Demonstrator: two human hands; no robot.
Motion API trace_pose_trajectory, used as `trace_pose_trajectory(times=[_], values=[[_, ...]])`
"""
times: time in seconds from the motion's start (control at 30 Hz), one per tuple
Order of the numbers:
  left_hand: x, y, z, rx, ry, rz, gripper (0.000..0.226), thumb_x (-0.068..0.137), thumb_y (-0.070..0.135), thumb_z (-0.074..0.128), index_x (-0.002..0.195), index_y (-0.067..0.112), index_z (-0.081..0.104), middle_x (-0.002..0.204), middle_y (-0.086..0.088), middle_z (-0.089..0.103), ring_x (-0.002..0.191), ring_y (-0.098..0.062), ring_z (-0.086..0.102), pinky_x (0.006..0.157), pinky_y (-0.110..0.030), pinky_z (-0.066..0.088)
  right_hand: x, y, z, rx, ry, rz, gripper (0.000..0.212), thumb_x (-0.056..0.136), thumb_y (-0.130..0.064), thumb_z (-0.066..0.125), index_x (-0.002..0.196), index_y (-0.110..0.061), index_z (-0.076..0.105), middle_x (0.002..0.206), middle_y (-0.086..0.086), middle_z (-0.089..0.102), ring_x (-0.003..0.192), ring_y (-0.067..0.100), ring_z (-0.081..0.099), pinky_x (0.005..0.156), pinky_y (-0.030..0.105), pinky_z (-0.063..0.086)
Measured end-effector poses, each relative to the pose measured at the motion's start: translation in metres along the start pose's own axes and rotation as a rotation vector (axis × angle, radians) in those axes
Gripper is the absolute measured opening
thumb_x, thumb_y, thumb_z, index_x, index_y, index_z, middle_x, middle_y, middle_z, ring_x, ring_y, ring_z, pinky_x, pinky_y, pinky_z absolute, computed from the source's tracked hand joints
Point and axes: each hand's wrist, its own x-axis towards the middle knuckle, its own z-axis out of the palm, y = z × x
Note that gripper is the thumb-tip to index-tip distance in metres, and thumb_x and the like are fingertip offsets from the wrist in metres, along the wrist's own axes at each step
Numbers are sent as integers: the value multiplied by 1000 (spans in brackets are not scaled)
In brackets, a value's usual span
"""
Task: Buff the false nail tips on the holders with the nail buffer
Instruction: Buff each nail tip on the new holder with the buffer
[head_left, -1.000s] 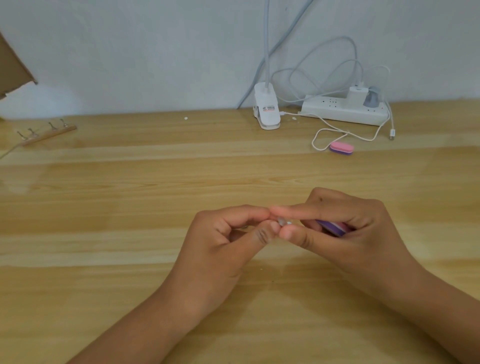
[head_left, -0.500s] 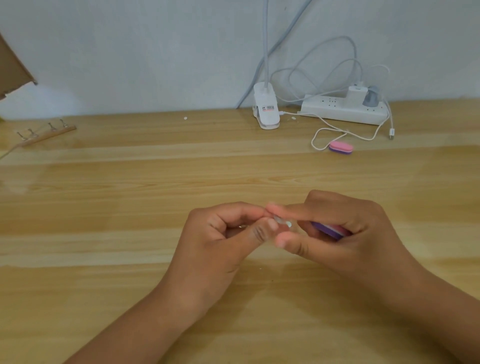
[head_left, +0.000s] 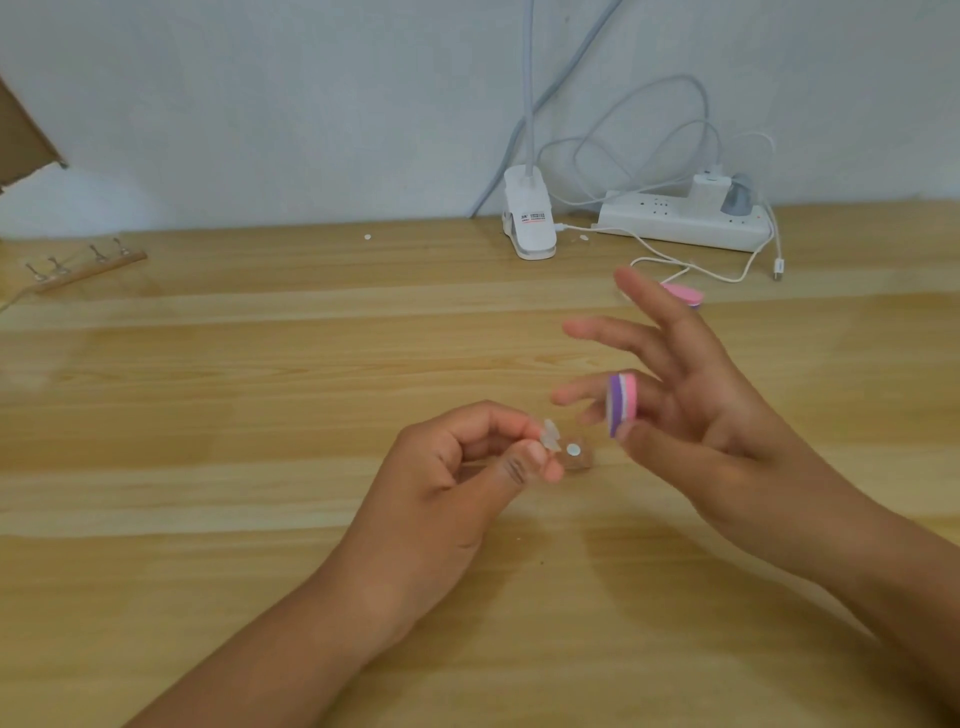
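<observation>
Pinching a small clear holder (head_left: 575, 460) between thumb and curled forefinger of the left hand (head_left: 457, 467), remaining fingers folded toward the palm. Right at the pinch, against the fingertips, a translucent false nail tip (head_left: 549, 436), tilted upward. Mounted on the holder or lying loose beside its white pad: impossible to tell through the blur.

Just beyond the pinch, near the tip but not touching it, the nail buffer (head_left: 621, 402), purple, white and pink layers seen end-on. Nipped lightly between the thumb and one bent finger of the right hand (head_left: 722, 415), with the other fingers spread wide and straight.

Judged featherlight and springy, that tip. Thin slick plastic, likely to flex or pop free under a hard stroke, so best braced low on the holder, close beneath the tip, with the thumb pad as a backstop. Buffer probably foam-cored and soft with gritty faces. Better taken by its long edges, flat face presented.

Farther out, past the right hand's fingertips, a second pink buffer (head_left: 685, 293) on the wooden table (head_left: 260, 389), then a power strip (head_left: 680, 221) and lamp clip (head_left: 530, 223). Far to the left of the pinch, a wooden rack (head_left: 85, 267) with what may be more holders, too small to make out.
</observation>
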Motion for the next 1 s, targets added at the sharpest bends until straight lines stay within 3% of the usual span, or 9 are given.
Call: trace_pose_trajectory(times=[0.1, 0.2, 0.27, 0.5, 0.6, 0.7, 0.8, 0.9, 1.0], values=[[1, -4, 0, 127, -33, 45, 8, 92, 16, 62, 89, 11, 67, 77, 0, 70, 53, 7, 53, 52, -5, 37, -4, 0, 5, 27, -89, 21, 78, 90, 8, 46, 153, -27, 16, 146, -11, 51, 135, 15, 51, 107, 25, 44], [1, -8, 0, 210, -34, 85, 10, 93, 20, 57, 91, 17, 66, 86, -1, 72, 80, -15, 66, 71, -28, 48, -7, 1, 7, -107, -163, 2, 69, 97, 3, 44, 154, -24, 16, 149, -11, 50, 144, 10, 38, 114, 23, 34], [1, -9, -1, 225, -34, 90, 10, 93, 22, 58, 92, 19, 68, 89, -2, 73, 88, -19, 67, 81, -32, 49, -8, 4, 7, -218, -192, -40, 62, 100, 3, 41, 155, -19, 21, 153, -11, 45, 147, 9, 32, 116, 23, 29], [0, -7, -1, 216, 11, 114, 10, 92, 13, 63, 88, 18, 70, 81, 3, 72, 72, 2, 63, 65, -8, 44, -3, 22, 11, -404, -129, -171, 54, 101, 0, 38, 152, -18, 37, 161, -8, 32, 150, 17, 28, 117, 51, 34], [-1, -4, 0, 139, 44, 111, 13, 91, 6, 59, 87, 11, 70, 78, 4, 71, 48, 11, 53, 49, 0, 34, 1, 20, 7, -381, -71, -212, 55, 102, -1, 36, 152, -25, 32, 153, -9, 43, 139, 22, 44, 108, 39, 45], [-1, -4, 0, 83, 54, 105, 14, 91, 1, 57, 86, 6, 69, 79, 0, 71, 41, 12, 50, 45, 2, 32, 2, 15, 6, -306, -3, -236, 41, 102, -13, 37, 138, -32, 34, 145, -12, 49, 128, 23, 53, 96, 30, 52], [0, -6, -1, 116, 50, 104, 15, 92, 2, 59, 84, 9, 70, 80, 0, 72, 44, 11, 51, 45, 0, 32, 0, 12, 1, -305, 9, -186, 29, 103, -11, 42, 126, -27, 48, 144, -10, 48, 135, 17, 49, 101, 30, 51], [1, -8, -2, 153, 42, 106, 12, 91, 12, 63, 82, 12, 71, 81, 3, 72, 58, 8, 55, 53, -4, 37, 1, 8, 1, -383, 33, -219, 31, 98, -9, 48, 126, -20, 58, 134, -5, 50, 139, 12, 40, 98, 14, 44], [2, -9, -3, 171, 49, 113, 12, 86, 18, 62, 82, 14, 72, 82, 4, 72, 71, 1, 60, 61, -9, 41, 0, 4, 2, -361, 57, -212, 34, 97, -16, 55, 130, -22, 57, 121, -6, 58, 123, 16, 55, 99, 17, 45]])
